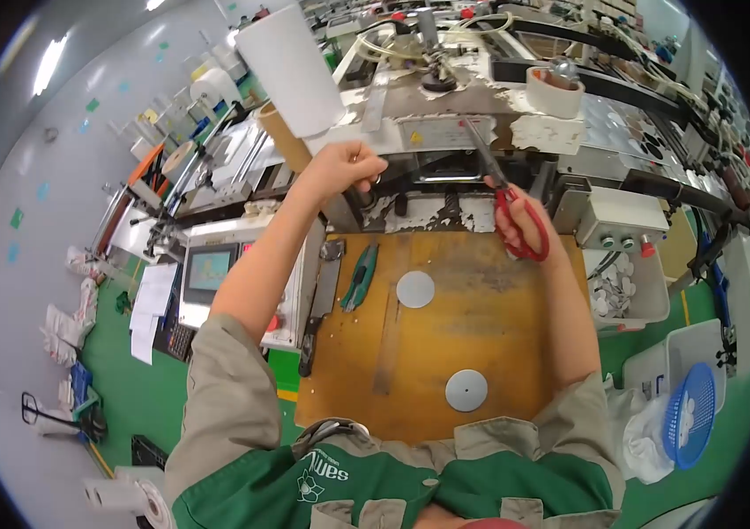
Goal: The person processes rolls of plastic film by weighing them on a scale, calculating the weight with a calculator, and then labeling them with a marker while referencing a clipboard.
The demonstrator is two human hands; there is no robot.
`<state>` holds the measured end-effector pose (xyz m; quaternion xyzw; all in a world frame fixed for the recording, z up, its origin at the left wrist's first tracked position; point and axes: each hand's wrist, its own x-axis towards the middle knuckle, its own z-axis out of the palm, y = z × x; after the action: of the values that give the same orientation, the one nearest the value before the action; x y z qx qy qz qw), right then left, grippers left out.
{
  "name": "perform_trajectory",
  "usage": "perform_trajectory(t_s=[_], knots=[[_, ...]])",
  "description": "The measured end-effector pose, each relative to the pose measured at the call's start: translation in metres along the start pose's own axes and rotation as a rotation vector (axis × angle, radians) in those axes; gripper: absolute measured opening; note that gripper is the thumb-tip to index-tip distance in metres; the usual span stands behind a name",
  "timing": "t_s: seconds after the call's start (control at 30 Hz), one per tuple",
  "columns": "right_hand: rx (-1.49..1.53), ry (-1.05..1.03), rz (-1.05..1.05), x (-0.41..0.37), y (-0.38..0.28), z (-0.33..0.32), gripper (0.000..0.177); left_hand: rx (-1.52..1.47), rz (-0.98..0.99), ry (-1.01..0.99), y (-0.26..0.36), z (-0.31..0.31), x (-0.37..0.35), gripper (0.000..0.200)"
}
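My right hand [525,212] grips a pair of scissors [536,243] by the red handles, with the long dark blades pointing away from me and to the left. My left hand [347,167] is raised near the machine's front edge, its fingers pinched together; whatever they hold, if anything, is too small to make out. Below my hands lies a brown work board [445,353] bearing a grey disc [415,289] and, nearer me, a second disc [466,391] with a small centre hole. Green-handled cutters [361,278] rest at the board's left side.
A knife-like tool [322,300] lies along the board's left edge, beside a control panel with a screen [209,270]. On the right are a button box [623,217], a bin of white scraps [652,291] and a blue basket [690,414]. A white roll [291,70] stands behind.
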<state>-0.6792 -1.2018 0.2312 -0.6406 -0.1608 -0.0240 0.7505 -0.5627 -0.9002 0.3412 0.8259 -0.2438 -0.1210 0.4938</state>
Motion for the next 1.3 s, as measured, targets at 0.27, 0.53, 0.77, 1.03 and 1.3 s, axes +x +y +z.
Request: perform_trajectory(t_s=[0.27,0.53,0.77,1.03,1.3], knots=[[-0.839,-0.004,0.016,-0.042,-0.009,0.043,0.046,0.704,0.529,0.001,0.024,-0.022,-0.166,0.027],[-1.321,-0.064,0.358,-0.144,-0.006,0.256,0.060,0.692,0.009,0.100,-0.063,-0.120,-0.423,0.033],[-1.076,-0.154,0.218,-0.144,-0.028,0.459,0.054,0.727,-0.295,0.249,-0.132,-0.201,-0.630,0.029],[-0.929,-0.563,-0.069,-0.077,0.025,0.667,0.058,0.815,-0.369,0.327,-0.181,-0.290,-0.762,0.030],[-0.881,-0.614,-0.083,0.057,0.151,0.837,0.061,0.898,-0.510,0.329,-0.247,-0.427,-0.811,0.031]])
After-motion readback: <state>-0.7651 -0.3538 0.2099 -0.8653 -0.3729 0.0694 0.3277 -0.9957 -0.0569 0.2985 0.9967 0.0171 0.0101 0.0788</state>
